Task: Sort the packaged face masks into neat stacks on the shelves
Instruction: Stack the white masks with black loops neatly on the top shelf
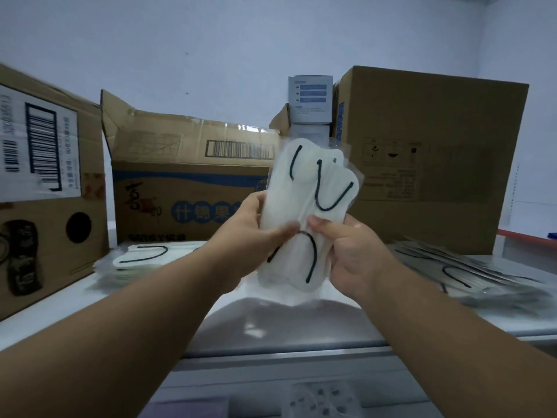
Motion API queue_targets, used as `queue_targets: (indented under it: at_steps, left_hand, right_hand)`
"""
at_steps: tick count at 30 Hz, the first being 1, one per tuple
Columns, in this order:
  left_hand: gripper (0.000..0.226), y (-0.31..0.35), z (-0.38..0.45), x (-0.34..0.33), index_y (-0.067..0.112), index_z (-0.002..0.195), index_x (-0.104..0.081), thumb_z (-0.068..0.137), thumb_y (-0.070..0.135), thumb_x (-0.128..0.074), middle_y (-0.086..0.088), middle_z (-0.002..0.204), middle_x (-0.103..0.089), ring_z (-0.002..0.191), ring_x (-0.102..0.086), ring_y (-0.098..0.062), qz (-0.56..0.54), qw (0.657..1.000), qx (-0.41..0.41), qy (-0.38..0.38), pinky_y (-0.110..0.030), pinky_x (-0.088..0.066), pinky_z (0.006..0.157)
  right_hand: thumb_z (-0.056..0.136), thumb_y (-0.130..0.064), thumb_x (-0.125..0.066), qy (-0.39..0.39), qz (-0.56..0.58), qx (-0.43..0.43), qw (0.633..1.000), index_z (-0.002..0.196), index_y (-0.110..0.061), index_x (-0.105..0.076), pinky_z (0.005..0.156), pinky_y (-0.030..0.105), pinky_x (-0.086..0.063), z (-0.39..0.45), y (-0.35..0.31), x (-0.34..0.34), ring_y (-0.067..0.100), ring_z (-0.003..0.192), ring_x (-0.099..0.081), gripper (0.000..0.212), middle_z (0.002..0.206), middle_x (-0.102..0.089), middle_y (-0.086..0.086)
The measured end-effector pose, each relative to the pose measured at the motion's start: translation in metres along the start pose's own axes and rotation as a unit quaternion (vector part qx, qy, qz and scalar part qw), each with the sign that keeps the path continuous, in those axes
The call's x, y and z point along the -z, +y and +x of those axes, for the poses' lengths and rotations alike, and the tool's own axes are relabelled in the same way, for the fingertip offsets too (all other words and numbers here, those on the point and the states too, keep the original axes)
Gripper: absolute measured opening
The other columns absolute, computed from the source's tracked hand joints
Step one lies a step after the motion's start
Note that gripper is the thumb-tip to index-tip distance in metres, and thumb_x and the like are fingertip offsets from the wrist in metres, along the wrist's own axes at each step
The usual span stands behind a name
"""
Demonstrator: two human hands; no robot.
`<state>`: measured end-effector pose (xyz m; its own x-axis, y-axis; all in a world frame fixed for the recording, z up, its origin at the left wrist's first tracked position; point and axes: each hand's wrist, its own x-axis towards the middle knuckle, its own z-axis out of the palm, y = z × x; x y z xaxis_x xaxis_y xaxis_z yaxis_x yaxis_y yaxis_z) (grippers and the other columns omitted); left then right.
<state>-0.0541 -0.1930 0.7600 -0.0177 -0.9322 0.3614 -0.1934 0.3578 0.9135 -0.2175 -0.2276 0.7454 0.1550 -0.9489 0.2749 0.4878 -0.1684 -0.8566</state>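
1. Forearms fill the lower part of the view, reaching forward over the front lip of the shelf (pixel 271 324).
2. Both hands hold a fanned bundle of packaged face masks (pixel 304 188) upright above the shelf, between the two arms. The left hand (pixel 256 233) wraps the bundle's left edge with its fingers curled round it; the right hand (pixel 346 248) pinches the lower right edge, thumb on the front.
3. More packaged masks lie flat on the shelf: a left stack (pixel 141 259) in front of the printed carton (pixel 187 188), and a looser right pile (pixel 458 273) in front of the plain carton (pixel 431 158).
4. Handling, as I judge it: the packs look light, thin and floppy, and their clear film is likely slick, so they may slide apart. Squeezing the long edges from both sides and tapping the bottom edge on the shelf should square them.
5. Hard to make out: the number of packs in the bundle, the print on the small blue box (pixel 310 99), and the blurred items at the bottom edge. The barcoded carton (pixel 45 188) on the left is cut off.
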Motion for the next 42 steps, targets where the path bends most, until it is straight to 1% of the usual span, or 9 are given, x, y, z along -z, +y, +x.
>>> queue_targets:
  at_steps: [5, 13, 17, 21, 25, 30, 33, 38, 42]
  left_hand:
    - [0.023, 0.001, -0.016, 0.040, 0.022, 0.121, -0.058, 0.098, 0.024, -0.058, -0.007, 0.105, -0.071, 0.093, -0.072, -0.028, -0.024, 0.999, 0.021, 0.017, -0.050, -0.061, 0.080]
    - [0.046, 0.007, -0.032, 0.097, 0.028, 0.129, -0.054, 0.088, 0.015, -0.071, -0.009, 0.108, -0.070, 0.094, -0.072, -0.027, -0.003, 1.000, -0.001, -0.016, -0.048, -0.061, 0.082]
    - [0.067, 0.000, -0.044, 0.122, 0.022, 0.132, -0.055, 0.069, 0.034, -0.077, -0.005, 0.121, -0.068, 0.110, -0.067, -0.026, -0.146, 0.989, -0.009, 0.022, -0.039, -0.057, 0.090]
    - [0.052, -0.012, -0.049, 0.123, 0.016, 0.121, -0.058, 0.074, 0.006, -0.076, -0.013, 0.121, -0.064, 0.103, -0.069, -0.033, -0.285, 0.956, 0.006, 0.069, -0.037, -0.061, 0.073]
    - [0.036, -0.012, -0.046, 0.149, 0.020, 0.104, -0.065, 0.079, -0.004, -0.074, -0.008, 0.110, -0.065, 0.096, -0.069, -0.030, -0.085, 0.990, -0.044, 0.106, -0.040, -0.062, 0.074]
    - [0.038, -0.018, -0.051, 0.184, 0.025, 0.092, -0.072, 0.076, -0.009, -0.074, -0.005, 0.099, -0.072, 0.090, -0.072, -0.027, 0.009, 0.997, -0.062, 0.049, -0.040, -0.062, 0.077]
    - [0.045, -0.023, -0.053, 0.188, 0.022, 0.102, -0.071, 0.076, -0.015, -0.072, -0.009, 0.104, -0.072, 0.092, -0.073, -0.028, 0.004, 0.999, -0.044, -0.007, -0.042, -0.061, 0.080]
    - [0.074, -0.033, -0.055, 0.190, 0.037, 0.120, -0.060, 0.055, 0.015, -0.087, 0.003, 0.121, -0.061, 0.110, -0.063, -0.020, 0.041, 0.999, -0.018, 0.009, -0.039, -0.055, 0.093]
    - [0.066, -0.037, -0.063, 0.191, 0.030, 0.115, -0.063, 0.058, 0.004, -0.084, 0.000, 0.118, -0.065, 0.097, -0.071, -0.023, 0.036, 0.999, -0.023, 0.011, -0.039, -0.060, 0.084]
  right_hand:
    - [0.092, -0.005, -0.063, -0.024, 0.063, -0.028, 0.997, 0.126, -0.006, -0.062, 0.078, 0.053, -0.059, -0.001, 0.014, -0.031, 0.036, 0.099, -0.071, 0.034, 0.112, -0.073, 0.017]
    - [0.084, 0.000, -0.068, -0.066, 0.041, -0.039, 0.996, 0.128, -0.004, -0.059, 0.088, 0.057, -0.055, -0.005, 0.033, -0.078, 0.037, 0.101, -0.070, 0.045, 0.112, -0.072, 0.017]
    - [0.072, -0.008, -0.075, -0.026, 0.152, -0.001, 0.988, 0.129, -0.013, -0.061, 0.086, 0.058, -0.055, 0.002, 0.041, -0.099, 0.036, 0.103, -0.070, 0.059, 0.116, -0.072, 0.012]
    - [0.067, -0.008, -0.078, 0.009, 0.189, -0.007, 0.982, 0.128, -0.013, -0.061, 0.078, 0.056, -0.058, -0.002, 0.056, -0.129, 0.035, 0.096, -0.072, 0.063, 0.111, -0.073, 0.015]
    - [0.060, -0.017, -0.085, 0.107, 0.116, -0.003, 0.987, 0.121, -0.010, -0.063, 0.083, 0.049, -0.060, -0.006, 0.057, -0.125, 0.029, 0.090, -0.074, 0.066, 0.105, -0.075, 0.012]
    - [0.054, -0.041, -0.092, 0.164, -0.232, 0.032, 0.958, 0.152, -0.033, -0.024, 0.105, 0.055, -0.041, -0.014, 0.040, -0.087, 0.025, 0.120, -0.052, 0.120, 0.135, -0.046, -0.003]
    - [0.044, -0.039, -0.095, 0.077, -0.287, 0.016, 0.955, 0.143, -0.029, -0.042, 0.102, 0.049, -0.048, -0.017, 0.040, -0.078, 0.026, 0.117, -0.059, 0.113, 0.134, -0.051, 0.003]
    - [0.069, -0.005, -0.079, -0.028, -0.229, -0.032, 0.972, 0.114, -0.009, -0.064, 0.077, 0.042, -0.060, -0.027, 0.043, -0.073, 0.031, 0.091, -0.074, 0.047, 0.100, -0.075, 0.016]
    - [0.068, -0.006, -0.079, -0.039, -0.234, 0.056, 0.970, 0.097, -0.010, -0.066, 0.074, 0.037, -0.061, -0.030, 0.042, -0.073, 0.027, 0.085, -0.073, 0.032, 0.093, -0.075, 0.013]
